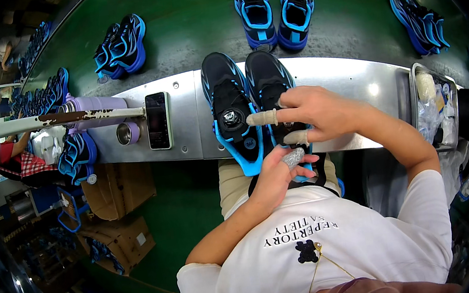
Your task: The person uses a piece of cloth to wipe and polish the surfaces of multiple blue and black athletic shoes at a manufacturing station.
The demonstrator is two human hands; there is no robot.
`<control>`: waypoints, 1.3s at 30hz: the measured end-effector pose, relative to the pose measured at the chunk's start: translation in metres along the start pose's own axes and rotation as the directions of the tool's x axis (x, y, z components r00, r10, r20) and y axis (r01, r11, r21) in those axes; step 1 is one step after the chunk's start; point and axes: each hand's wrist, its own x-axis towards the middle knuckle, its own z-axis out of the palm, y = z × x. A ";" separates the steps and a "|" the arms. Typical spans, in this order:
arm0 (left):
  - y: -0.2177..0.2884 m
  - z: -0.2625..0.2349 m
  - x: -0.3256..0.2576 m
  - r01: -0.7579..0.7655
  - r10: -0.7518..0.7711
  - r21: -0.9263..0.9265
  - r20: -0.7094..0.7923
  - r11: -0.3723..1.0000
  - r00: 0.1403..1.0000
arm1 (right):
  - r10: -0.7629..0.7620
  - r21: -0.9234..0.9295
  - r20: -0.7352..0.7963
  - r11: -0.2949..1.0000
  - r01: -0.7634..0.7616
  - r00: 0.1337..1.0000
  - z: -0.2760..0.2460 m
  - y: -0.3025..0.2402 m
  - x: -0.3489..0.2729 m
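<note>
Two shoes (221, 84) are perhaps being checked.
The right hand (326, 112) is half spread over one, the left hand (275, 172) curled; any hold cannot be told. Next, steady touch seems needed.

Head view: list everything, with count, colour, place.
Near shoes: two, black-blue, centre
Far shoes: many, black-blue, left and beyond
Ledge: one, silver, across middle
Table: one, green, beyond ledge
Bottle: one, purple, left
Phone: one, black, ledge
Cup: one, purple, by phone
Tray: one, silver, right
Boxes: several, brown, left
Pole: one, white, left
Co-worker: one clear, red sleeve, left
Shirt: one, white, bottom
Left hand: one, grey wrap, lower
Right hand: one, beige covers, upper
</note>
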 end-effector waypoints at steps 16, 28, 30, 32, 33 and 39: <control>0.014 0.008 0.021 0.069 -0.071 0.102 0.021 0.992 0.997 | 0.115 -0.005 -0.043 0.993 -0.115 0.992 -0.007 -0.004 -0.032; 0.004 0.007 0.018 0.021 -0.029 0.185 0.040 0.983 0.999 | 0.202 0.051 -0.092 0.979 -0.198 0.975 0.003 -0.005 -0.029; 0.011 0.007 0.013 0.029 -0.036 0.128 0.055 0.991 0.998 | 0.197 0.080 -0.098 0.979 -0.189 0.976 -0.003 -0.002 -0.028; 0.008 0.010 0.016 0.044 -0.049 0.122 0.034 0.992 0.998 | 0.019 -0.033 -0.169 0.999 -0.025 0.985 0.002 0.004 -0.027; 0.005 0.013 0.017 0.033 -0.036 0.109 0.026 0.994 0.999 | -0.021 -0.046 -0.146 0.999 0.014 0.989 -0.002 -0.002 -0.023; 0.000 0.004 0.023 0.076 -0.082 0.134 0.043 0.988 0.996 | 0.205 0.002 -0.145 0.978 -0.207 0.968 0.021 -0.001 -0.029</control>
